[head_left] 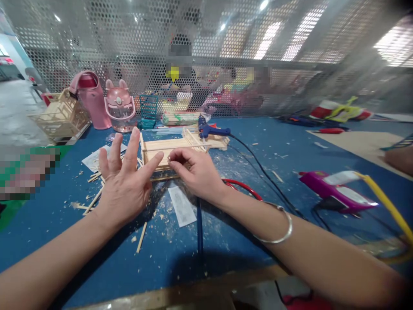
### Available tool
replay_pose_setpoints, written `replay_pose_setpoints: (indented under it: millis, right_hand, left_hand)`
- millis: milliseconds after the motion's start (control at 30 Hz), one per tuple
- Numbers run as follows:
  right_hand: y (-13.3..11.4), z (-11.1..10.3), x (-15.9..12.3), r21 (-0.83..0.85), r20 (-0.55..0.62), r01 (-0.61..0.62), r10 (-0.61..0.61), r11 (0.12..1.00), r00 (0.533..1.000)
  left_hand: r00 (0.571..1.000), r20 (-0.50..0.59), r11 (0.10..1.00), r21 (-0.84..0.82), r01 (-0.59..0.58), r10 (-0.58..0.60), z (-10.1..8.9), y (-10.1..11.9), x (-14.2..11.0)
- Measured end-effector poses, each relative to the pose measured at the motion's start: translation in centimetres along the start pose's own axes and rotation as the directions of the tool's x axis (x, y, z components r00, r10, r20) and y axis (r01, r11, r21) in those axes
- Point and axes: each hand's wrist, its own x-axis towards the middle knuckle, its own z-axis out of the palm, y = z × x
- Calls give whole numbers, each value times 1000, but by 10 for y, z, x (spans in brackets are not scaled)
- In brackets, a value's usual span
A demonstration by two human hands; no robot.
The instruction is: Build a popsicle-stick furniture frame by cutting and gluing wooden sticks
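Note:
A small model built of thin wooden sticks (158, 148) sits on the blue table, partly hidden behind my hands. My left hand (125, 181) is raised at its left side with the fingers spread and nothing in them. Over the model's front edge, my right hand (196, 172) pinches a tiny pale piece between thumb and forefinger; it is too small to name. Loose wooden sticks (94, 198) lie under and left of my left hand. A blue glue gun (213, 130) rests behind the model, its black cord running to the right.
A pink bottle (96, 103) and a clear pink-lidded jug (120, 110) stand at the back left beside a wooden stick frame (58, 114). On the right lies a purple tool (335, 191) with a yellow cord. A white paper slip (181, 206) lies in front. Perforated metal screens the back.

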Motion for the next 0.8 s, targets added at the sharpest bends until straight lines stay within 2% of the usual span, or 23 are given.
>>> replay_pose_setpoints:
  millis: [200,300,467,700,800]
  right_hand:
    - [-3,0,-1,-80,-24,-30,29,996,999]
    - [-5,-1,-1,-70,-16,-64,63,995,998]
    - [-5,1,0,41,18,-119,119,992,993]
    - [-4,0,6,231,78,-306,296,924,952]
    - [-5,-2,5,269,137,-304,276,914,951]
  left_hand:
    - [1000,29,1000,12,-13,13,1,-5,0]
    - [999,38,1000,1,-14,14,1,-6,1]
    - [998,57,1000,-25,3,-2,1,-9,1]
    - [994,86,997,1,-73,73,5,-15,1]
    - [994,82,997,0,-78,78,7,-16,0]
